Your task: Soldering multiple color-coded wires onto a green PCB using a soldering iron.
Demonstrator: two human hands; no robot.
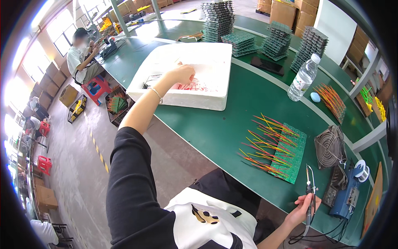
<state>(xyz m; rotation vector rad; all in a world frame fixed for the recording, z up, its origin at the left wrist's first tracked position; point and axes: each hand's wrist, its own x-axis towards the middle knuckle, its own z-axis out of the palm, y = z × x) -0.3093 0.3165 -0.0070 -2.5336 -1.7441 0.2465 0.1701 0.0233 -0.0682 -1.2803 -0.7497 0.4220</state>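
My left hand (183, 74) reaches into a white foam box (203, 103), its fingers curled together. Whatever they pinch is hidden. Short red and dark wires (202, 85) lie on the box floor beside the hand. At the lower right my right hand (302, 209) grips a soldering iron (309, 190), its tip pointing up and away from me, with a thin curved tube alongside. Left of the iron and apart from it, a green circuit board panel (297, 166) lies on the table with several red, yellow and dark wires (265, 143) sticking out toward the left.
A fan (330, 147) and a blue soldering machine (347, 193) with a solder spool (362, 171) stand right. Beyond are a water bottle (302, 81), a black phone (267, 65), a wired panel (333, 103) and board stacks (217, 23). A co-worker (81, 58) sits far left.
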